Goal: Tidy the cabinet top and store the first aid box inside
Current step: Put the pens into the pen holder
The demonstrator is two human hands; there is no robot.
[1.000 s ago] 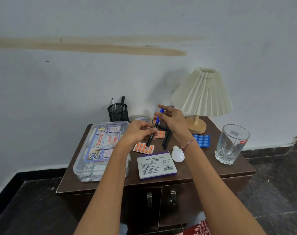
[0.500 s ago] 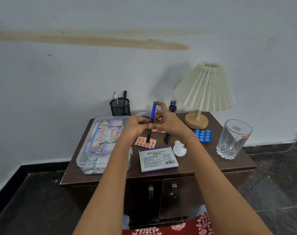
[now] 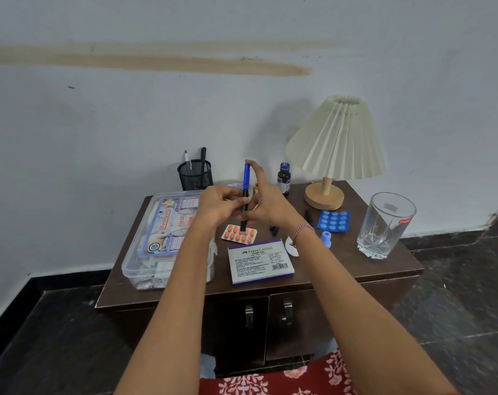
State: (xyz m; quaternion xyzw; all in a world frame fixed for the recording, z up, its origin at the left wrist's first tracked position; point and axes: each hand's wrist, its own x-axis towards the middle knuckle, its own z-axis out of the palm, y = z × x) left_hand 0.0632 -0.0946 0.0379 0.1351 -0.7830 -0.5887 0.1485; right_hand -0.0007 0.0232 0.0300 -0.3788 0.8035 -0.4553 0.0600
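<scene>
Hands: left hand (image 3: 217, 205) curled, fingers pinched on the lower black barrel of a pen (image 3: 245, 195); right hand (image 3: 266, 208) part open, thumb against the same barrel, forefinger stretched up to touch the blue top end.
Pen: held above the counter (image 3: 356, 269), long axis close to upright, blue end up, tip down over a strip of orange pills (image 3: 239, 233).
First aid box (image 3: 165, 240): clear plastic, lid on, lying flat at the counter's left end, its near corner close to the front edge, long side running front to back.
Room: stamp pad box (image 3: 260, 262) near the front edge at centre; blue pill strip (image 3: 333, 220), small blue cap (image 3: 326, 238) and glass (image 3: 385, 225) to the right, the glass near the right edge. Lamp (image 3: 337, 143), small bottle (image 3: 284, 178) and mesh pen holder (image 3: 195, 175) along the back by the wall. Bare wood between stamp pad box and glass.
Cabinet doors (image 3: 270, 317): both closed.
</scene>
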